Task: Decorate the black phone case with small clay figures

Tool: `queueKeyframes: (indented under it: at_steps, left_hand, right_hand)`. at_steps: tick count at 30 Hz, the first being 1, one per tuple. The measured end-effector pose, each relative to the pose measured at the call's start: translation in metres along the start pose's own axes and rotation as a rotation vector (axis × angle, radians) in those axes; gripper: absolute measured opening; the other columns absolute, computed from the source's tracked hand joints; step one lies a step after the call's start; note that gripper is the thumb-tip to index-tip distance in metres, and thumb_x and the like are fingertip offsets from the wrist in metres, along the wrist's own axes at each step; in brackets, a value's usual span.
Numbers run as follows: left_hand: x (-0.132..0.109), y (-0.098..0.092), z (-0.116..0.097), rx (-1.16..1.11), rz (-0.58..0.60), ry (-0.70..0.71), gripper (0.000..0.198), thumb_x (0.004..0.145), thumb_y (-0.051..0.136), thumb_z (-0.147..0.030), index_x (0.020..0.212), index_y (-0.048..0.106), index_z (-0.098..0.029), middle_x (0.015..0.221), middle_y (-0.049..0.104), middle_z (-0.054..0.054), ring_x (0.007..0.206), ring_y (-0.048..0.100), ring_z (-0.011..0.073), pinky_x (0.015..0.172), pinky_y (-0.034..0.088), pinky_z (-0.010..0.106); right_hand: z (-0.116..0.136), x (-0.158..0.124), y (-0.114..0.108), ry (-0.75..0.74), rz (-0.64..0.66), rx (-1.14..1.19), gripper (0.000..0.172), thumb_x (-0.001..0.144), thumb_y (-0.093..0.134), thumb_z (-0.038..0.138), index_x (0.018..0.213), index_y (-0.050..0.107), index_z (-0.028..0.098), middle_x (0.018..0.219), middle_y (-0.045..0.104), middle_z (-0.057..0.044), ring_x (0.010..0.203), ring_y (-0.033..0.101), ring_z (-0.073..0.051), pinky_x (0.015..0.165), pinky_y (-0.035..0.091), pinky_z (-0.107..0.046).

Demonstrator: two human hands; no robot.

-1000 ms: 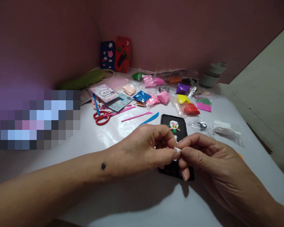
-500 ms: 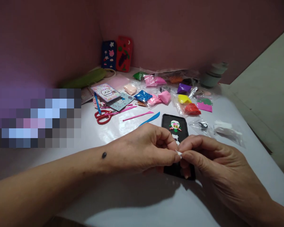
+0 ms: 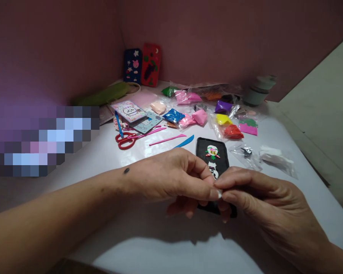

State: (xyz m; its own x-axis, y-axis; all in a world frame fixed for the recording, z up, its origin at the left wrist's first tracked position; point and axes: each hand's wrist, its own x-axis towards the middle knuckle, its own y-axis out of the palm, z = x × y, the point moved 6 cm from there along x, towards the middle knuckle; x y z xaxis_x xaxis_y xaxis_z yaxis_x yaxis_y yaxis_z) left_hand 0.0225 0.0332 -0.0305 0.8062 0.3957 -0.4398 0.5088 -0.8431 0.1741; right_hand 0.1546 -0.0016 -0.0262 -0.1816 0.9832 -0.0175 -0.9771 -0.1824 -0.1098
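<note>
My left hand [image 3: 171, 177] and my right hand [image 3: 254, 194] meet fingertip to fingertip above the white table [image 3: 160, 236]. Both pinch a tiny white clay bit [image 3: 218, 193], mostly hidden between the thumbs and forefingers. Just beneath and behind them lies a black phone case [image 3: 213, 158] with a small clay character and a white figure stuck on it. The lower end of the case is covered by my fingers.
Bags of coloured clay [image 3: 211, 114] lie across the back of the table. Red scissors [image 3: 127, 139], pink and blue modelling tools [image 3: 171, 140] and cards [image 3: 131, 112] sit at left. Two decorated cases [image 3: 143, 66] lean on the wall. A bag of white clay [image 3: 277, 158] lies at right.
Both hands have dropped a little lower over the case's near end, still pinching the white bit. More of the case's white figure now shows.
</note>
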Motion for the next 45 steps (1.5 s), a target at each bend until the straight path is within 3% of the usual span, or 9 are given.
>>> queueKeyframes:
  at_steps: [5, 18, 26, 31, 38, 45]
  left_hand:
    - [0.000, 0.001, 0.000, -0.070, 0.035, -0.005, 0.017, 0.079, 0.068, -0.029, 0.078, 0.060, -0.014, 0.060, 0.056, -0.005, 0.047, 0.052, 0.0047, 0.035, 0.038, 0.009]
    - [0.001, 0.002, 0.003, -0.087, 0.053, -0.014, 0.020, 0.078, 0.070, -0.032, 0.076, 0.059, -0.015, 0.058, 0.055, -0.006, 0.046, 0.052, 0.0044, 0.035, 0.038, 0.009]
    - [0.000, 0.001, 0.002, -0.044, 0.026, -0.007, 0.020, 0.079, 0.068, -0.033, 0.077, 0.059, -0.015, 0.064, 0.056, -0.005, 0.047, 0.052, 0.0041, 0.036, 0.037, 0.010]
    - [-0.001, 0.000, -0.001, 0.064, -0.008, 0.031, 0.017, 0.083, 0.062, -0.031, 0.077, 0.056, -0.016, 0.059, 0.050, -0.006, 0.046, 0.045, 0.0034, 0.039, 0.034, 0.011]
    - [0.001, -0.003, -0.003, 0.168, -0.094, 0.076, 0.015, 0.080, 0.062, -0.031, 0.078, 0.057, -0.017, 0.056, 0.045, -0.007, 0.047, 0.040, 0.0046, 0.040, 0.028, 0.013]
    - [0.000, -0.004, -0.008, 0.214, -0.194, 0.148, 0.012, 0.080, 0.064, -0.028, 0.078, 0.060, -0.016, 0.058, 0.051, -0.007, 0.049, 0.043, 0.0033, 0.043, 0.031, 0.011]
  right_hand:
    - [0.001, -0.002, 0.001, -0.034, 0.031, -0.014, 0.007, 0.079, 0.072, 0.030, 0.082, 0.077, 0.034, 0.073, 0.069, 0.002, 0.058, 0.061, -0.012, 0.055, 0.051, -0.023]
    - [0.000, -0.001, 0.002, -0.019, -0.024, 0.001, 0.009, 0.080, 0.071, 0.033, 0.072, 0.073, 0.029, 0.067, 0.064, 0.001, 0.057, 0.055, -0.012, 0.054, 0.045, -0.023]
    - [-0.003, -0.005, 0.003, 0.013, -0.023, 0.089, 0.008, 0.083, 0.068, 0.031, 0.077, 0.073, 0.030, 0.068, 0.065, 0.001, 0.058, 0.057, -0.012, 0.054, 0.049, -0.022]
    - [-0.010, -0.005, 0.001, 0.135, -0.036, 0.135, 0.016, 0.083, 0.065, 0.041, 0.084, 0.071, 0.026, 0.066, 0.066, -0.002, 0.057, 0.061, -0.013, 0.052, 0.052, -0.023]
    - [-0.004, -0.002, -0.001, 0.080, -0.069, -0.056, 0.016, 0.078, 0.070, 0.040, 0.078, 0.069, 0.024, 0.061, 0.064, -0.001, 0.052, 0.059, -0.013, 0.047, 0.050, -0.022]
    - [-0.003, -0.002, -0.002, 0.023, -0.094, -0.106, 0.008, 0.079, 0.070, 0.034, 0.078, 0.069, 0.026, 0.060, 0.065, 0.001, 0.051, 0.060, -0.012, 0.047, 0.049, -0.020]
